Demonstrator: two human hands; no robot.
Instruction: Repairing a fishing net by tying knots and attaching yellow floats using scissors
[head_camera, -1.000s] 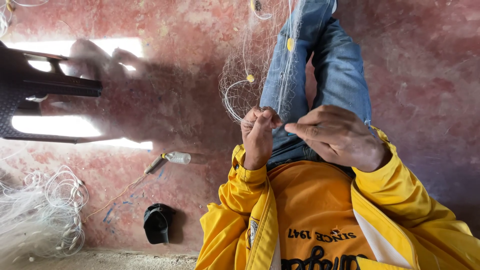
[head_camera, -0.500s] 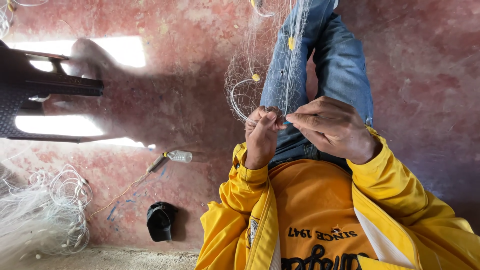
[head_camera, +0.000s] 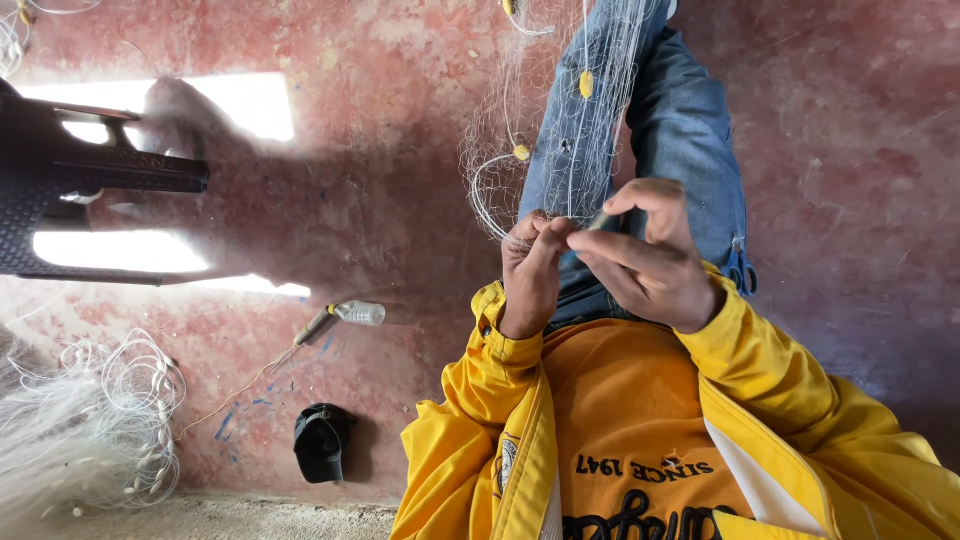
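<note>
— Over the blue jeans (head_camera: 690, 130), what are the two hands doing?
— The left hand (head_camera: 533, 268) is curled up tight. Its fingertips pinch the thin white net (head_camera: 580, 120). The right hand (head_camera: 655, 262) pinches a small thin tool that I cannot make out, right beside the left fingertips. The two hands touch.
— Where is the net?
— It hangs over the jeans and comes down to the hands. Little yellow floats (head_camera: 586, 84) sit on it.
— Is anything different from a moment ago?
— Yes. The right hand's first finger now sticks up higher, and the hand is more open at the top. The left hand stays pinched in the same spot.
— What else is there?
— On the red floor (head_camera: 400, 180) lie a small clear bottle (head_camera: 358, 313), a black cap (head_camera: 322, 442) and a heap of white net (head_camera: 90, 430). A black chair (head_camera: 80, 190) stands well apart from the hands.
</note>
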